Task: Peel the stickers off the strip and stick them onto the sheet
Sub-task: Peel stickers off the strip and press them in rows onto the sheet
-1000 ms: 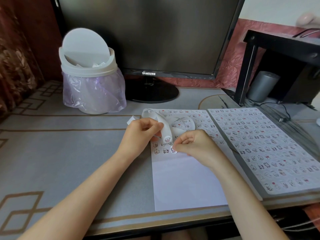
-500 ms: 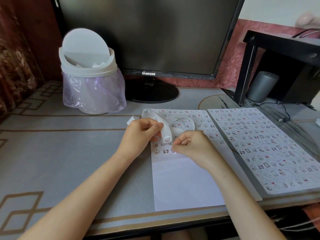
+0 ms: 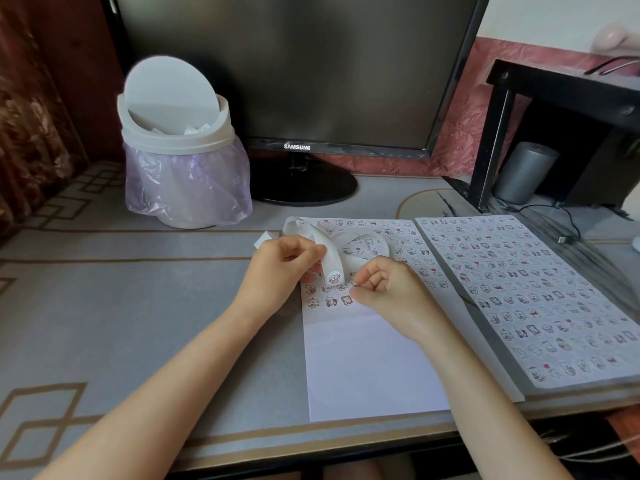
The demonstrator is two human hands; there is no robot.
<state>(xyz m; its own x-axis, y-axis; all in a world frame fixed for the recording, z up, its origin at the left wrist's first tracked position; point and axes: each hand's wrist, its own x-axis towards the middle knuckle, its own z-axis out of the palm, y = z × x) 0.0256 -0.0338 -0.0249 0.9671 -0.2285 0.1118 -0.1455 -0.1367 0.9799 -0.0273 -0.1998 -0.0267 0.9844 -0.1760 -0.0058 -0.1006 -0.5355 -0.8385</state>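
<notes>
While the left hand (image 3: 277, 271) stays put at the centre of the frame, fingers curled and thumb clamped on the strip (image 3: 330, 254), the right hand (image 3: 394, 296) shifts only slightly. Half a second ago its fingertips covered the third sticker (image 3: 346, 300) in the lowest row on the sheet (image 3: 367, 368). Now they sit just up and right of it, and that sticker shows whole. Reading: the sticker is down, and the row stands at three. On the strip's free end the next sticker (image 3: 334, 278) waits, just above the sheet's filled rows and between the two hands. The lower half of the sheet is bare white (plenty of room left), so the task is judged roughly midway on this sheet.

Right hand: fingers curled, thumb and forefinger tips drawn together. Whether they pinch anything cannot be told. A small dark speck shows at the tips, too small to name.

Hidden or unclear: the hands cover the middle rows of the sheet, so the count there is unknown. The strip loops back over the sheet's upper part. One end pokes out behind the left hand, and how many stickers remain on it cannot be read. Sticker designs are too small to make out. A second sheet (image 3: 519, 289), fully covered, lies at right, its right side cut by the frame edge.
</notes>
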